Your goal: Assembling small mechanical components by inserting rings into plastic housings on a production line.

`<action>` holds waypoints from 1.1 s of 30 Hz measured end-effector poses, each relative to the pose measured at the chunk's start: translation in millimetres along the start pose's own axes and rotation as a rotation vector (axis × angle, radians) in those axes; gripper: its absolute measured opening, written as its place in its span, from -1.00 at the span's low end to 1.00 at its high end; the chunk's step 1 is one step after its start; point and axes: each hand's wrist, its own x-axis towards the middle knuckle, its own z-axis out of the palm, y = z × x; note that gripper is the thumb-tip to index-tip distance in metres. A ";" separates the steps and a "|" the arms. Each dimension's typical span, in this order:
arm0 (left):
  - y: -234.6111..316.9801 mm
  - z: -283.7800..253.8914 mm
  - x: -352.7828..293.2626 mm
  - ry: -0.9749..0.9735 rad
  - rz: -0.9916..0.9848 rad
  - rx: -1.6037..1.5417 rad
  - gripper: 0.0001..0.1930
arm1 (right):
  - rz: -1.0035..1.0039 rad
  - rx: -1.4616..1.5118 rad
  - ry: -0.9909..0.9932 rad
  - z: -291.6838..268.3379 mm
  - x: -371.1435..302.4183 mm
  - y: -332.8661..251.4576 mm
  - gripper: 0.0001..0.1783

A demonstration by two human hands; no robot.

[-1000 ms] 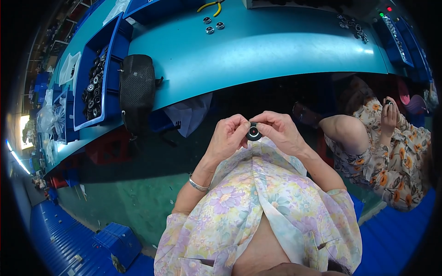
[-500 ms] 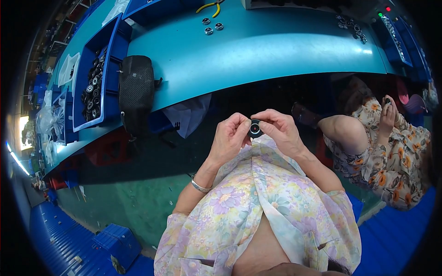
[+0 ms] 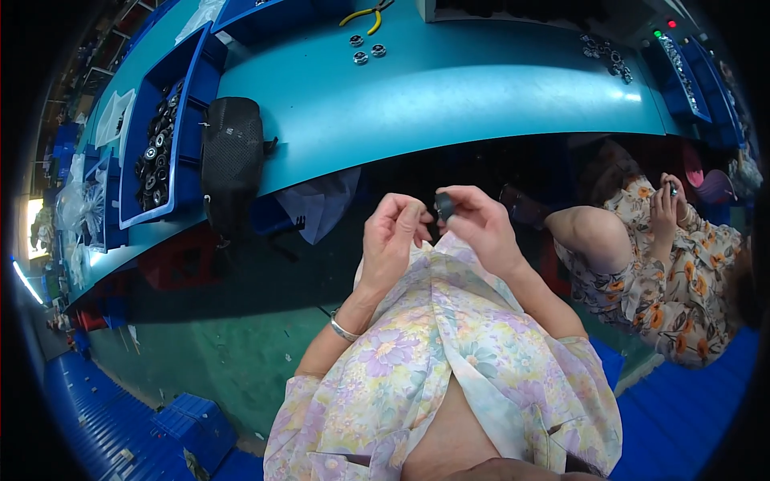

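Off the near edge of the surface (image 3: 481, 92): dark round part (image 3: 443, 207) in right hand (image 3: 481, 220)

Just off the surface's near edge, the right hand grasps the dark round part between thumb and fingers, its shiny face out of view. The left hand (image 3: 391, 240) is just beside it, fingers drawn together at the tips; whether they pinch anything small cannot be told.

At the surface's left end stands a blue bin (image 3: 195, 132) containing black round parts (image 3: 154, 160). A black mesh-covered object (image 3: 233, 148) sits at the surface's near left edge. Toward the surface's far side lie three round metal parts (image 3: 360, 58) and yellow-handled pliers (image 3: 375, 22); near its right end, loose shiny pieces (image 3: 616, 62). Off its near right edge sits a co-worker (image 3: 682, 301).
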 end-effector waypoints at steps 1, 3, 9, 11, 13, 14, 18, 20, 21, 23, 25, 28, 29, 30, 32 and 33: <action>-0.7 -4.8 -1.6 -0.002 0.033 0.036 -0.80 | 0.054 0.255 -0.048 -3.5 2.1 5.2 -0.52; -2.6 -4.7 0.1 0.013 0.182 0.182 -0.77 | 0.131 0.568 -0.161 -8.9 3.5 6.4 -0.44; 18.7 5.7 4.3 -0.123 0.445 0.683 -0.33 | 0.155 0.687 -0.228 -5.5 0.5 9.9 -0.41; 18.5 8.7 8.4 -0.126 0.574 0.757 -0.32 | 0.145 0.694 -0.288 -3.2 0.6 11.2 -0.42; 16.8 10.9 9.5 -0.105 0.573 0.732 -0.36 | 0.165 0.733 -0.283 -1.2 -2.1 15.0 -0.43; 17.2 11.3 9.6 -0.105 0.580 0.733 -0.40 | 0.183 0.772 -0.278 -1.1 -3.1 16.7 -0.44; 17.1 10.2 11.0 -0.098 0.626 0.720 -0.51 | 0.219 0.838 -0.307 -0.9 -4.3 18.6 -0.47; 16.0 10.3 9.3 -0.088 0.605 0.696 -0.52 | 0.219 0.833 -0.312 0.4 -4.5 19.0 -0.48; 15.9 10.3 8.3 -0.079 0.584 0.671 -0.54 | 0.218 0.828 -0.315 1.3 -4.7 19.1 -0.48; 16.2 9.8 7.5 -0.073 0.589 0.670 -0.54 | 0.220 0.826 -0.320 3.7 -5.4 18.6 -0.47; 17.0 9.2 6.5 -0.067 0.594 0.669 -0.55 | 0.222 0.825 -0.325 5.7 -6.1 15.2 -0.47; 18.2 6.9 5.8 -0.052 0.578 0.693 -0.56 | 0.224 0.743 -0.301 6.3 -6.5 10.7 -0.49; 18.4 5.4 6.0 -0.039 0.594 0.738 -0.56 | 0.177 0.666 -0.252 4.5 -6.4 11.7 -0.51; 18.6 4.7 6.3 -0.026 0.610 0.783 -0.56 | 0.129 0.588 -0.203 2.8 -6.0 12.0 -0.53; 18.9 4.8 5.3 -0.038 0.606 0.791 -0.56 | 0.119 0.566 -0.184 1.0 -5.0 7.5 -0.58; 19.0 4.9 4.7 -0.048 0.602 0.798 -0.56 | 0.126 0.527 -0.175 -0.4 -4.8 6.8 -0.60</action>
